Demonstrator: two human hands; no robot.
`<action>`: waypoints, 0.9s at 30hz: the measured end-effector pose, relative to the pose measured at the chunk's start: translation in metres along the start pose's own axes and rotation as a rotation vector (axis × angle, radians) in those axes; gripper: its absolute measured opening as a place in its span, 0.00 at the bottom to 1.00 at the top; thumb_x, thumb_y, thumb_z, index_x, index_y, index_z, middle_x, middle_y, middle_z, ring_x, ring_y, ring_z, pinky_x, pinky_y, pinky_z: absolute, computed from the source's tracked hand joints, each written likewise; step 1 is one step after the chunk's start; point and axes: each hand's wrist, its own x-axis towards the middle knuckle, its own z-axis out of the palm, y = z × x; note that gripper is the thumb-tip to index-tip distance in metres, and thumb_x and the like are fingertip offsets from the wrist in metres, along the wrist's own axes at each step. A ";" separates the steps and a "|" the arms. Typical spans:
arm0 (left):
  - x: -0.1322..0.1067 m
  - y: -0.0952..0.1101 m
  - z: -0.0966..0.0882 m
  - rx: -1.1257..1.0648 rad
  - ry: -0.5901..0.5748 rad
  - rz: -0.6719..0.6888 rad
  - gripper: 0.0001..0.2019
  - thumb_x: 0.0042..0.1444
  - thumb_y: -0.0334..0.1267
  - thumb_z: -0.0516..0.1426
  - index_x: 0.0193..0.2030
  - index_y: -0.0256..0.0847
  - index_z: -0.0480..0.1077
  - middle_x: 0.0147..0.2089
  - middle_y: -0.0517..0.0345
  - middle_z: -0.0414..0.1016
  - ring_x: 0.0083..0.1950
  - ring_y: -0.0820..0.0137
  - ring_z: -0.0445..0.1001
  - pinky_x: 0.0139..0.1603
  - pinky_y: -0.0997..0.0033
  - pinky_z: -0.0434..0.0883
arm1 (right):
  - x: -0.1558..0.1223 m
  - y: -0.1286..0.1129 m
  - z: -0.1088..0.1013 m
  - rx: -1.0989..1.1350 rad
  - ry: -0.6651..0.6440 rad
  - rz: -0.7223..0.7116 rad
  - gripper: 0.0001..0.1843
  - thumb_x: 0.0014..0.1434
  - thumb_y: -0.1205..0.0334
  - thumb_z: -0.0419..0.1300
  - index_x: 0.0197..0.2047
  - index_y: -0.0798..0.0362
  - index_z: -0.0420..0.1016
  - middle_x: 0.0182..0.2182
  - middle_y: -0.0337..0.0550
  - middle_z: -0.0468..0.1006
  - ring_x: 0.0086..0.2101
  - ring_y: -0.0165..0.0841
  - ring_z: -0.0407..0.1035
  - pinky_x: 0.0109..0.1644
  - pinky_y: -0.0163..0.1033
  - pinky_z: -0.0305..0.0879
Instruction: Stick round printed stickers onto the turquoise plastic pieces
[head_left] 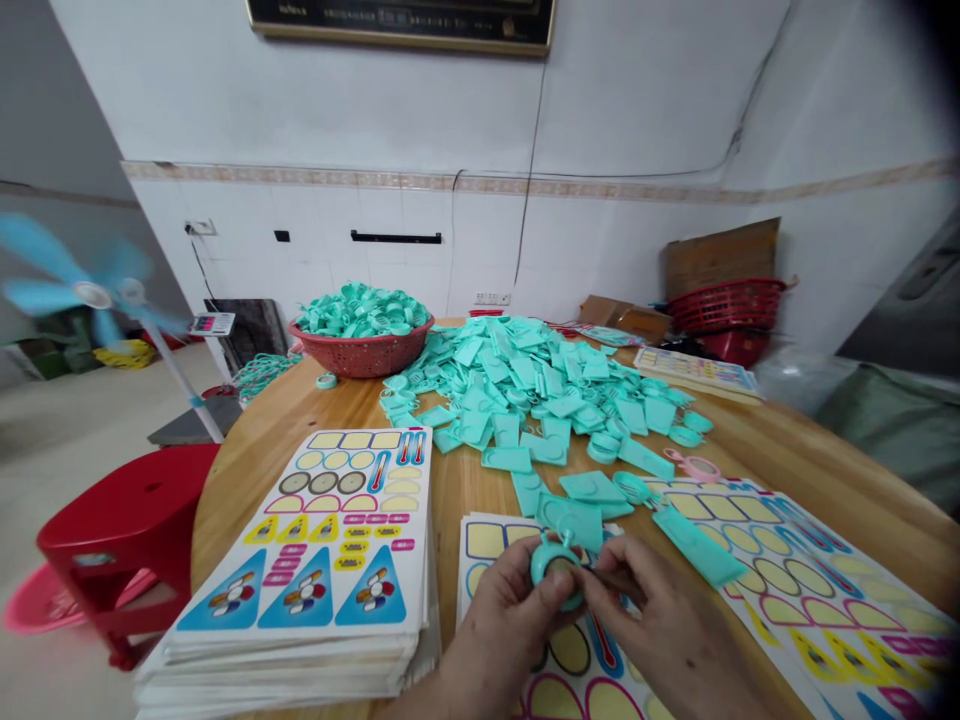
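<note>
My left hand is closed around a round teal plastic toy piece with a small knob on top, which looks like a toy stopwatch case. Its thumb presses on the face of the piece. At the right side of that piece, the fingertips of my right hand are pinched together; whatever they hold is hidden. Under both hands lies a sticker sheet with cream shapes and thermometer pictures. Just beyond the hands are flat teal plastic pieces, and a longer teal piece rests to the right.
A big heap of teal pieces spreads over the wooden table. Behind it stands a red basket of teal parts. Sticker stacks lie left and right. A red stool and a spinning fan stand left.
</note>
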 end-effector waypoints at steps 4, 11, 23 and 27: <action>0.004 0.000 -0.004 0.164 0.055 0.080 0.12 0.52 0.38 0.61 0.43 0.38 0.72 0.40 0.54 0.74 0.43 0.67 0.72 0.51 0.65 0.66 | 0.000 -0.005 -0.002 -0.303 0.036 -0.128 0.14 0.51 0.47 0.58 0.25 0.47 0.64 0.25 0.41 0.74 0.29 0.40 0.70 0.29 0.40 0.57; 0.001 0.010 -0.009 0.310 0.059 0.109 0.13 0.50 0.42 0.62 0.42 0.39 0.73 0.40 0.55 0.74 0.43 0.66 0.71 0.49 0.66 0.65 | 0.005 -0.015 0.000 -0.105 -0.071 0.027 0.11 0.48 0.52 0.59 0.27 0.48 0.64 0.27 0.40 0.73 0.31 0.38 0.69 0.32 0.39 0.61; -0.001 0.005 -0.011 0.449 0.064 -0.120 0.28 0.48 0.51 0.61 0.52 0.42 0.59 0.25 0.63 0.70 0.21 0.75 0.68 0.19 0.80 0.55 | -0.007 -0.033 -0.006 0.266 -0.220 0.024 0.14 0.60 0.51 0.50 0.28 0.49 0.65 0.21 0.32 0.62 0.24 0.29 0.60 0.27 0.32 0.58; -0.008 0.006 -0.009 0.400 0.012 -0.167 0.49 0.42 0.50 0.65 0.66 0.42 0.43 0.34 0.57 0.74 0.28 0.70 0.74 0.27 0.74 0.65 | -0.002 -0.020 -0.030 0.256 -0.182 0.040 0.16 0.57 0.48 0.51 0.26 0.50 0.63 0.23 0.34 0.63 0.27 0.31 0.60 0.30 0.34 0.58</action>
